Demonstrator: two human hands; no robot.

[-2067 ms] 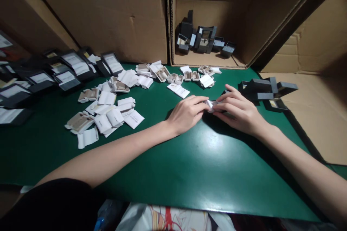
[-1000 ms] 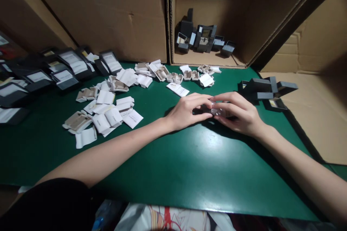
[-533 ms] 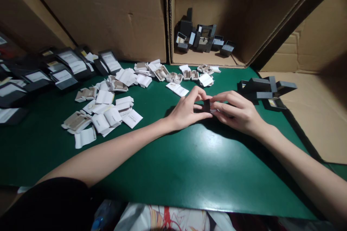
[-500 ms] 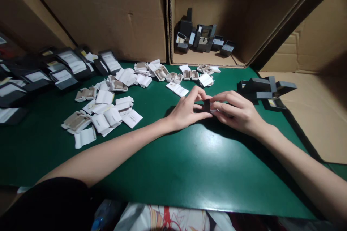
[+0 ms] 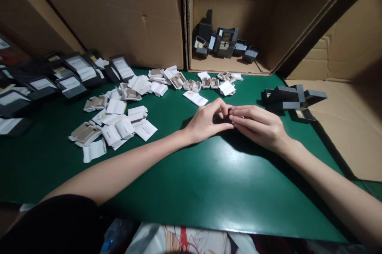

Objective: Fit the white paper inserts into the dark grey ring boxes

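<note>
My left hand (image 5: 204, 122) curls its thumb and fingers around a small black box (image 5: 226, 119) above the green table. My right hand (image 5: 259, 124) meets it from the right, fingertips closed against the same box. Most of the box is hidden between the fingers, with a bit of something pale at the right fingertips. Just beyond the left hand lies a flat white card (image 5: 195, 97). Several folded white card inserts (image 5: 115, 107) are strewn across the table to the left.
Black boxes with white cards (image 5: 79, 67) stand at the far left. More black boxes (image 5: 225, 43) sit inside an upright cardboard carton (image 5: 232, 11). On the right, open black boxes (image 5: 288, 97) stand beside a cardboard flap (image 5: 352, 127). The green table (image 5: 185, 190) extends toward me.
My right hand's fingers have straightened and pressed closer over the black box, which now shows less. The left hand stays in nearly the same place.
</note>
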